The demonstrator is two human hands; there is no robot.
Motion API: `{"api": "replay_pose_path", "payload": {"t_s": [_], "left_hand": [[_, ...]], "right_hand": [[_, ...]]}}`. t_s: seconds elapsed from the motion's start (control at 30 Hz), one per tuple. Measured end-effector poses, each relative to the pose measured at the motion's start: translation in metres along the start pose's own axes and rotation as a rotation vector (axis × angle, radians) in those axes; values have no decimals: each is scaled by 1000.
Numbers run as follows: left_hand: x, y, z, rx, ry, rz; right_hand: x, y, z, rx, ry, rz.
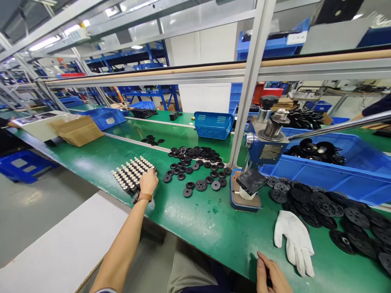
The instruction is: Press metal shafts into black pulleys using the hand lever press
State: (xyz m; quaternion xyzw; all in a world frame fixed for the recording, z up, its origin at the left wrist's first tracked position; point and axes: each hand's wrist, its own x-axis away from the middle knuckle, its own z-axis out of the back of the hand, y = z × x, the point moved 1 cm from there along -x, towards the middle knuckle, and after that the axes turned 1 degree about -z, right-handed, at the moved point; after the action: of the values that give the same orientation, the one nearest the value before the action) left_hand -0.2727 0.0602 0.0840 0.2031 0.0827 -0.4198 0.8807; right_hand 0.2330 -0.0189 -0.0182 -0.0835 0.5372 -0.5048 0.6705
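Observation:
My left hand [149, 182] reaches to the right edge of a dense block of small black parts with cream tops [132, 173], standing upright in rows on the green bench. Its fingers are curled at the block's corner, and what they hold is hidden. Low in the view, my right hand [271, 276] is at the bench's front edge, thumb and fingers closed around something dark that I cannot make out. A white glove [293, 238] lies just right of it. Many small black discs [200, 185] are scattered between the block and a blue hand press [267, 140].
Large black discs [328, 207] are piled at the right, before a blue bin [320, 173]. The press has a long metal lever [342, 125]. A blue basket [213, 125] stands behind the discs. A cardboard box [77, 132] sits far left. A metal post [252, 77] rises beside the press.

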Motion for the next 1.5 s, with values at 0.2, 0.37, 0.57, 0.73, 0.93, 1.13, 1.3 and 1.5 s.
{"api": "replay_pose_path", "payload": {"t_s": [0.2, 0.37, 0.57, 0.73, 0.93, 1.13, 1.3, 1.5], "left_hand": [[44, 11, 18, 61, 49, -17], [101, 69, 38, 312, -122, -220], [190, 163, 37, 957, -952, -212], [223, 190, 18, 1123, -881, -197], [263, 195, -5, 1147, -763, -238], [272, 194, -5, 1167, -742, -131], [253, 181, 14, 895, -613, -402], [254, 180, 33, 702, -475, -725]], "right_hand": [[0, 5, 1, -35, -28, -15], [-13, -8, -1, -96, -155, -65], [-31, -56, -29, -290, -506, -77], [-32, -58, -37, -466, -661, -310], [-25, -55, -31, -559, -604, -498], [-24, -57, -21, -569, -781, -451], [-47, -47, -5, -556, -651, -430], [-59, -44, 4, -776, -665, -573]]}}
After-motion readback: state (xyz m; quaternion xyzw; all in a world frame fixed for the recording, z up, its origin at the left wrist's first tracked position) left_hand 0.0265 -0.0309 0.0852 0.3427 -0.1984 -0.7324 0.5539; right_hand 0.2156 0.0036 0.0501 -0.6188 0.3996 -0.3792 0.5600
